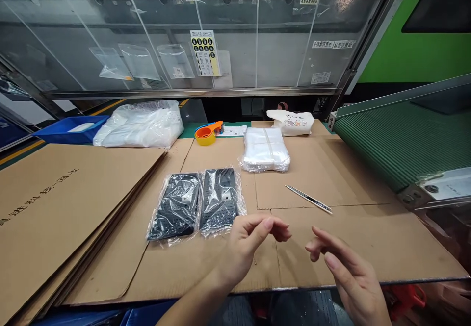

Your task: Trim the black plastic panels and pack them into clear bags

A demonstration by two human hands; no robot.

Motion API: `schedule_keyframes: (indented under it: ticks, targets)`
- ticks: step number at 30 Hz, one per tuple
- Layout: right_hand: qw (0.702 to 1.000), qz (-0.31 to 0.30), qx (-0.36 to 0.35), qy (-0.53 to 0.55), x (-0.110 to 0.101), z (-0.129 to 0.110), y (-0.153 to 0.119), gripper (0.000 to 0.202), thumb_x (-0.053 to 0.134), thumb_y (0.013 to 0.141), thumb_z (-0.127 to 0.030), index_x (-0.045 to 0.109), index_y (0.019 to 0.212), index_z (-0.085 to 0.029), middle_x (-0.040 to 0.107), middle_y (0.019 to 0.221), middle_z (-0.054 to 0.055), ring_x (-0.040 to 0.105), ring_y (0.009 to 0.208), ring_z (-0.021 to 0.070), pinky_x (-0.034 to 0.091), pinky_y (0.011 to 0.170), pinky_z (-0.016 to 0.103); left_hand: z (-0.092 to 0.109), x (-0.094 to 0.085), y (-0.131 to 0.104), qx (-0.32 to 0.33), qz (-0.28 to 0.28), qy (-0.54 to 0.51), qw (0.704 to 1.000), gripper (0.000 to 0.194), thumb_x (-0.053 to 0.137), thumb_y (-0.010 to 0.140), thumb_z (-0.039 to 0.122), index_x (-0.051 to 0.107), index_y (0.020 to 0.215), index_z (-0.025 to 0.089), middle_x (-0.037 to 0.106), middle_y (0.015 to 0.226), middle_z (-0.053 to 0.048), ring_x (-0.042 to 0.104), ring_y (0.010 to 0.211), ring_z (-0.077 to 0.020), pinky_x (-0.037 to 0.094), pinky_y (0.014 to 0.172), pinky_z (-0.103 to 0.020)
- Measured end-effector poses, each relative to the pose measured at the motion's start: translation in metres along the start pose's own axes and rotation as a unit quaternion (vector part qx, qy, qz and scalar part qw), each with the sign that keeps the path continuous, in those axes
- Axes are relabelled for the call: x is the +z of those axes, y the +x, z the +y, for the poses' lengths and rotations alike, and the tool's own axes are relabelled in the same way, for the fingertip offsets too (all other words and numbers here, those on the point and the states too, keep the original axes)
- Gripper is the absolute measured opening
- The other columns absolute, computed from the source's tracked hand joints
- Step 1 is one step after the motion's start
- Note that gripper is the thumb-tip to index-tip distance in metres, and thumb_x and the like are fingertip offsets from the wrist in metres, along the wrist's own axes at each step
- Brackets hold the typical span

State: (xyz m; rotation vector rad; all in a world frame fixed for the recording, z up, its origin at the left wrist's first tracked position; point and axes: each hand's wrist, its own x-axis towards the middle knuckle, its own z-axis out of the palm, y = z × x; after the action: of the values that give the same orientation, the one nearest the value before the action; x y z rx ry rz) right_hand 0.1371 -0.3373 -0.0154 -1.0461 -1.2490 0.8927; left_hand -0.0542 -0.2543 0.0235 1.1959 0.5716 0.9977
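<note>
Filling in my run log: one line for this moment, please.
left hand: empty, beside bagged black parts | right hand: empty | tweezers: on cardboard

The tabletop (368,228) is covered in flat cardboard sheets (66,203). On it lie two bagged black parts (198,203), a stack of clear bags (265,150), tweezers (308,199) and an orange tape dispenser (207,133).

Cardboard-covered workbench (349,247), clear acrylic screen (257,41) behind, green conveyor (397,139) at right, green wall (390,56).
</note>
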Motion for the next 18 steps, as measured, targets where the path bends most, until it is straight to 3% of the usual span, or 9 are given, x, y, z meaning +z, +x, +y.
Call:
schedule_keyframes:
  ticks: [5,9,12,15,18]
  targets:
    - [1.000,0.014,-0.001,0.004,-0.005,0.006,-0.001,0.029,0.055,0.097,-0.031,0.065,0.124,-0.035,0.070,0.094,0.002,0.065,0.079,0.0134,0.055,0.076,0.019,0.004,0.001,0.000,-0.051,0.023,0.037,0.998,0.025,0.070,0.083,0.039,0.070,0.074,0.015,0.068,0.069,-0.002,0.060,0.067,-0.0117,0.047,0.065,-0.021]
    - [1.000,0.025,-0.014,0.000,-0.003,0.013,0.001,0.028,0.055,0.097,-0.030,0.066,0.122,-0.034,0.071,0.093,0.003,0.065,0.079,0.0147,0.056,0.074,0.021,0.002,0.000,0.002,-0.020,0.040,0.127,0.991,0.039,0.070,0.080,0.048,0.059,0.060,0.016,0.054,0.060,0.001,0.048,0.060,-0.0101,0.038,0.059,-0.021]
    - [0.999,0.031,-0.030,-0.016,-0.003,0.011,0.005,0.027,0.055,0.097,-0.028,0.067,0.121,-0.032,0.071,0.093,0.005,0.066,0.080,0.0167,0.057,0.074,0.024,-0.005,-0.001,0.003,0.018,0.025,0.207,0.978,0.035,0.062,0.087,0.047,0.065,0.067,0.017,0.060,0.067,-0.001,0.055,0.068,-0.0131,0.040,0.065,-0.023]
    - [0.995,0.046,-0.056,-0.069,-0.005,0.001,0.011,0.024,0.054,0.098,-0.030,0.066,0.119,-0.033,0.070,0.096,0.003,0.066,0.086,0.0167,0.056,0.078,0.025,-0.018,-0.007,0.004,0.031,0.010,0.249,0.968,0.029,0.066,0.084,0.045,0.066,0.071,0.018,0.064,0.069,-0.001,0.058,0.068,-0.0142,0.043,0.065,-0.023]
    - [0.976,0.042,-0.112,-0.179,0.002,-0.004,0.014,0.030,0.049,0.100,-0.041,0.059,0.127,-0.035,0.065,0.119,0.003,0.059,0.112,0.0201,0.049,0.097,0.032,-0.037,-0.012,0.004,0.006,-0.002,0.242,0.970,0.037,0.060,0.087,0.049,0.064,0.066,0.019,0.065,0.073,-0.003,0.063,0.078,-0.0169,0.048,0.074,-0.025]
